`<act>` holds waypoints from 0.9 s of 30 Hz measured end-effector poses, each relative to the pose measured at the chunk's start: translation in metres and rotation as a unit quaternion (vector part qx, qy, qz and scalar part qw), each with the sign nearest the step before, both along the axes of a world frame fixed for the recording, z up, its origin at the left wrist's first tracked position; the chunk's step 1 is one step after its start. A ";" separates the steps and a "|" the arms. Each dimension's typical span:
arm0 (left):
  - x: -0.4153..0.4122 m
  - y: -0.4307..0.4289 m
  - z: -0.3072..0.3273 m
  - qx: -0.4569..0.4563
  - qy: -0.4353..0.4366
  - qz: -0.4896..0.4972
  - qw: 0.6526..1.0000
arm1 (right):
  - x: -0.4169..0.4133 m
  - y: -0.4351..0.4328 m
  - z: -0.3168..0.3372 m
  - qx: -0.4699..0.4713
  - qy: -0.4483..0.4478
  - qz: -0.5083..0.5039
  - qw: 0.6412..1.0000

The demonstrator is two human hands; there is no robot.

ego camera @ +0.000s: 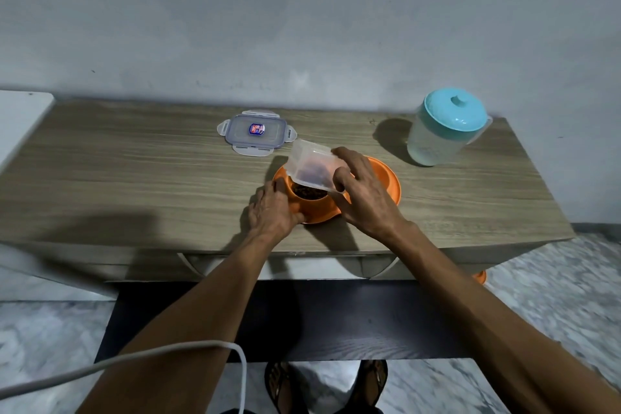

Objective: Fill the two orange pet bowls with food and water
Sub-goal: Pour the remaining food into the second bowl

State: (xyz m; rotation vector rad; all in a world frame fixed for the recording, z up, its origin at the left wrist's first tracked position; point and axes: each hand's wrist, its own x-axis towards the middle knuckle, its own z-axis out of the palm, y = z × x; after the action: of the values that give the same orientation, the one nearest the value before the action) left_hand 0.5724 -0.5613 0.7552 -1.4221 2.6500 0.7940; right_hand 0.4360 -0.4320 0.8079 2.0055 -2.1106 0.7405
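An orange pet bowl with two wells sits on the wooden table, near its front middle. The left well holds dark kibble. My right hand grips a clear plastic food container, tipped mouth-down over that well with kibble inside it. My left hand holds the bowl's left rim. A translucent water jug with a turquoise lid stands at the back right.
The container's clear lid with clips lies flat behind the bowl. A white surface adjoins the table's left end. An orange object peeks out under the table's right front. A white cable crosses the lower left.
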 end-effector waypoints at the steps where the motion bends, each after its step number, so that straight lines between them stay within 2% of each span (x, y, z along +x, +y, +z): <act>1: 0.000 0.000 0.001 0.004 -0.002 0.001 1.000 | 0.000 -0.001 0.000 -0.005 0.005 0.001 1.000; 9: -0.001 0.001 0.001 -0.002 -0.011 0.000 1.000 | -0.002 -0.003 0.001 -0.034 0.011 -0.007 0.999; 14: 0.000 0.000 -0.001 -0.022 -0.002 -0.008 1.000 | -0.014 -0.014 0.003 -0.107 -0.143 -0.109 0.978; 16: 0.001 -0.001 -0.002 -0.022 -0.001 -0.008 1.000 | -0.019 -0.023 0.012 -0.140 -0.229 -0.160 0.950; 20: 0.001 -0.001 -0.003 -0.019 0.004 -0.011 1.000 | -0.044 -0.055 0.017 -0.160 -0.397 -0.270 0.863; 24: 0.000 -0.002 -0.005 -0.022 0.005 -0.012 1.000 | -0.082 -0.091 0.003 -0.114 -0.549 -0.334 0.758; 27: 0.000 -0.002 -0.008 -0.024 0.009 -0.013 1.000 | -0.103 -0.110 -0.010 -0.062 -0.583 -0.363 0.724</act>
State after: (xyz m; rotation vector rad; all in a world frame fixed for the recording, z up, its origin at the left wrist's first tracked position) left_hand 0.5721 -0.5638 0.7476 -1.3943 2.7126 0.7489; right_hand 0.3328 -0.5420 0.7982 0.2951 -2.8637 2.1651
